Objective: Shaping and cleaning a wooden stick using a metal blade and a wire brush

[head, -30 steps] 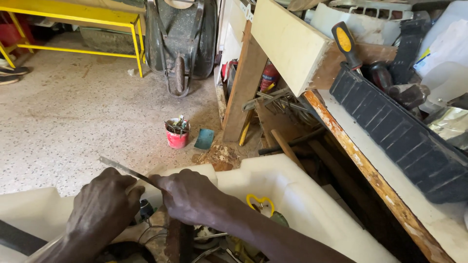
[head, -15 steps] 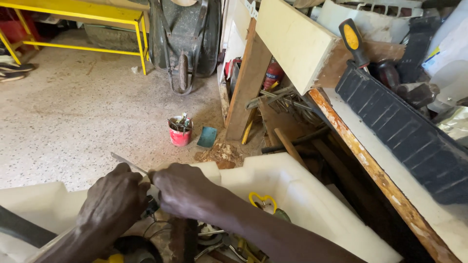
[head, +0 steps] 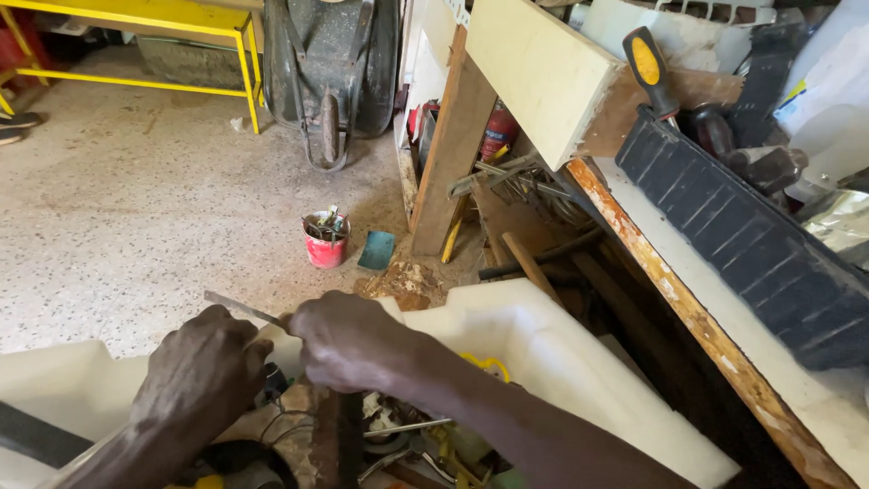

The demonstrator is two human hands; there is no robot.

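Observation:
My left hand (head: 201,371) and my right hand (head: 348,340) are close together over a white plastic bin (head: 543,353) full of tools and wires. Both are closed around a thin flat metal blade (head: 237,308), whose free end sticks out to the upper left. The right hand grips it near the middle, the left hand just beside it. What lies under the hands in the bin is partly hidden.
A red can (head: 325,239) with small items stands on the speckled floor beside a teal block (head: 377,250). A wheelbarrow (head: 330,63) and a yellow metal frame (head: 136,36) stand farther back. A wooden workbench (head: 688,299) with a black tray (head: 751,244) runs along the right.
The view and the hands shifted slightly. The blade's free end sits a little higher and the hands have drawn closer together on it.

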